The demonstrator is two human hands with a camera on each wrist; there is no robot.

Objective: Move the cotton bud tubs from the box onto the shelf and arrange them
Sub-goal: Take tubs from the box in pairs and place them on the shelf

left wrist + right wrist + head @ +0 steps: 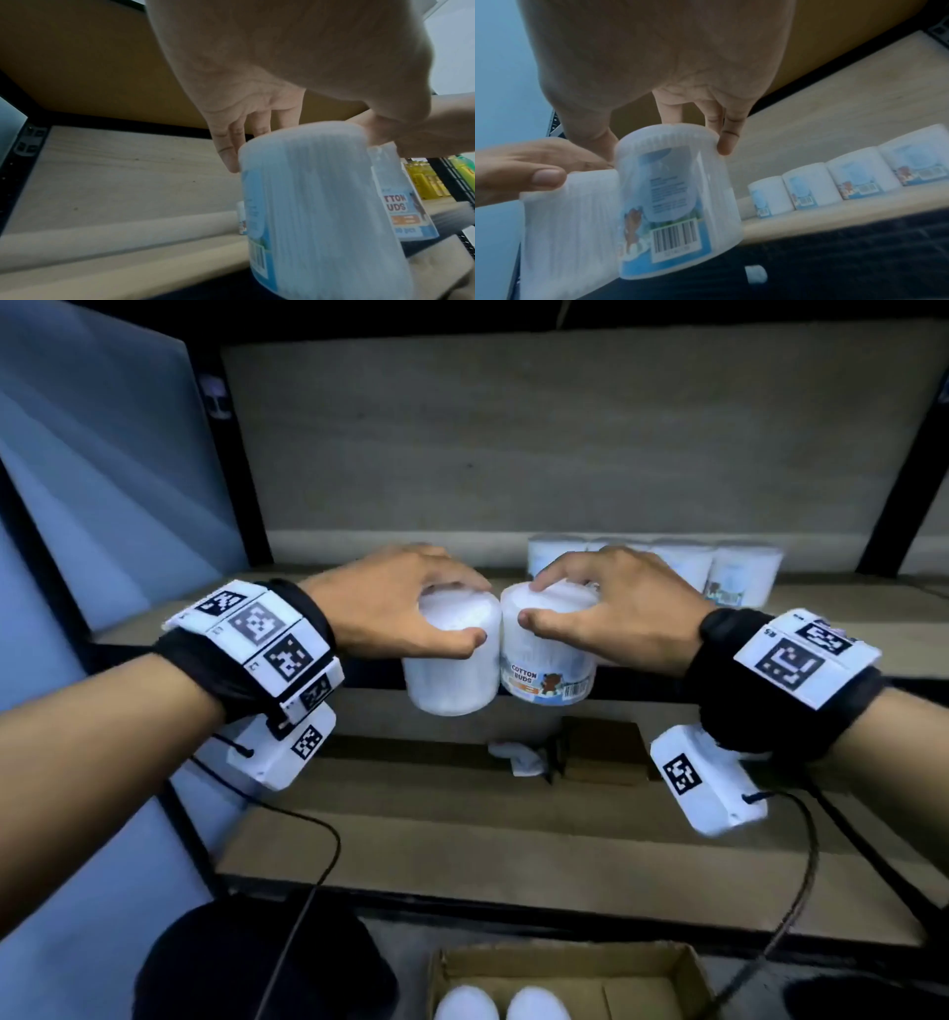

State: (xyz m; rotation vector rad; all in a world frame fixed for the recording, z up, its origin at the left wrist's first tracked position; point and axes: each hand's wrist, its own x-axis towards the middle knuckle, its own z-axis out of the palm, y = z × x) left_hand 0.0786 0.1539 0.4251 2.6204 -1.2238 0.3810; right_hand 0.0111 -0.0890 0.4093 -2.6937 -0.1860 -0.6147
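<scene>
My left hand [411, 603] grips a white cotton bud tub [449, 670] by its lid, fingers curled over the top. Beside it my right hand [601, 603] holds a second tub [547, 660] the same way, its "COTTON BUDS" label facing me. Both tubs hang side by side, touching, in front of the shelf [359, 608] edge. The left wrist view shows the left tub [321, 213] under my fingers [226, 150]. In the right wrist view the right tub [677, 203] shows its barcode. Several tubs [662, 567] stand in a row at the back right of the shelf, also visible as a row of tubs [834, 182].
A cardboard box [570, 978] on the floor below holds two more white tubs [500, 1004]. A lower shelf board [462, 855] lies beneath my hands, with a small brown box [601, 752] and a white scrap [518, 755]. Black uprights [226, 454] frame the shelf. Yellow bottles [421, 180] stand further right.
</scene>
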